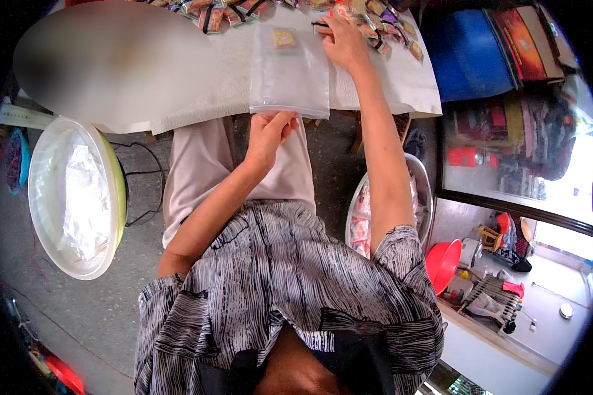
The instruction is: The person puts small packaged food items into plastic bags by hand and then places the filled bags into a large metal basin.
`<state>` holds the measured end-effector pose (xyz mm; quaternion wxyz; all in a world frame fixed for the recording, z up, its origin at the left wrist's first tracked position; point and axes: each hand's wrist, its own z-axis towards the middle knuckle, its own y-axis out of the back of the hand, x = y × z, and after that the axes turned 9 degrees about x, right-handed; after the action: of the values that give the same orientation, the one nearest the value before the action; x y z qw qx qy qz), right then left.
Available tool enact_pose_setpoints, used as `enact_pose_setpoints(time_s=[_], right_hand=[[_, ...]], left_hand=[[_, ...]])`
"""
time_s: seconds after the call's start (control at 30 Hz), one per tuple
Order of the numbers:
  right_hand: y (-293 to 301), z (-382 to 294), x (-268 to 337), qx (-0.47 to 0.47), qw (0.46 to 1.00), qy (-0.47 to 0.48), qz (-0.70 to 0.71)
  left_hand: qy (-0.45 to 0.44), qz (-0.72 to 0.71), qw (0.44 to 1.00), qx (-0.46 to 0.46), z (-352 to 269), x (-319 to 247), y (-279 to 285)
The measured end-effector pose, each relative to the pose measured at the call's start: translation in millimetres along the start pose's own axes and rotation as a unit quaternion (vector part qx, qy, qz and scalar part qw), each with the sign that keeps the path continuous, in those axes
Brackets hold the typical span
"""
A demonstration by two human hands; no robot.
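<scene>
A clear zip-lock plastic bag (291, 84) lies flat on the white-covered table with its zip end at the near edge. One small yellowish wrapped packet (284, 38) shows near its far end. My left hand (270, 136) pinches the bag's near edge, just past the table's rim. Further out, my right hand (346, 43) has its fingertips on a small wrapped packet with a dark stripe (322, 28), to the right of the bag. Many similar wrapped packets (375, 24) lie scattered around and beyond that hand.
More striped packets (212, 19) lie along the table's far side. On my left stands a large basin (42, 197) holding clear plastic bags (85, 202). To my right are a metal basin (427, 185) of packaged items, a red basin (442, 266) and a blue container (469, 54).
</scene>
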<state>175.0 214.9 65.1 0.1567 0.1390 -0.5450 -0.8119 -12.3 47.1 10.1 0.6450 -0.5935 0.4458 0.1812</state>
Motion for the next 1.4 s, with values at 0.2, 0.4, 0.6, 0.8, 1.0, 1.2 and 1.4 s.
enact_pose_setpoints(time_s=[0.2, 0.4, 0.6, 0.8, 1.0, 1.2, 1.4], right_hand=[[16.5, -29.3, 2.4, -0.072, 0.774, -0.299, 0.554], [42.1, -91.5, 30.1, -0.06, 0.59, -0.316, 0.741], [73.9, -133.8, 83.2, -0.058, 0.612, -0.33, 0.717], [80.1, -183.9, 135.3, -0.011, 0.567, -0.361, 0.741], [54.3, -176.2, 143.3, -0.046, 0.506, -0.385, 0.77], [48.9, -167.4, 162.8, -0.179, 0.627, -0.356, 0.669], [60.9, -174.3, 183.8, -0.134, 0.947, -0.134, 0.261]], left_hand=[[0.007, -0.011, 1.0, -0.008, 2.9, 0.9, -6.0], [0.012, -0.006, 1.0, -0.004, 7.0, 5.2, -6.1], [0.013, 0.023, 1.0, 0.014, 8.9, 5.9, -9.2], [0.008, 0.036, 0.999, -0.011, 8.7, 5.0, -15.0], [-0.012, 0.027, 0.999, 0.014, 9.3, 12.9, -8.1], [-0.004, -0.004, 1.0, 0.029, 10.0, 10.2, -9.8], [0.01, 0.012, 1.0, 0.018, 9.9, 12.4, -5.8]])
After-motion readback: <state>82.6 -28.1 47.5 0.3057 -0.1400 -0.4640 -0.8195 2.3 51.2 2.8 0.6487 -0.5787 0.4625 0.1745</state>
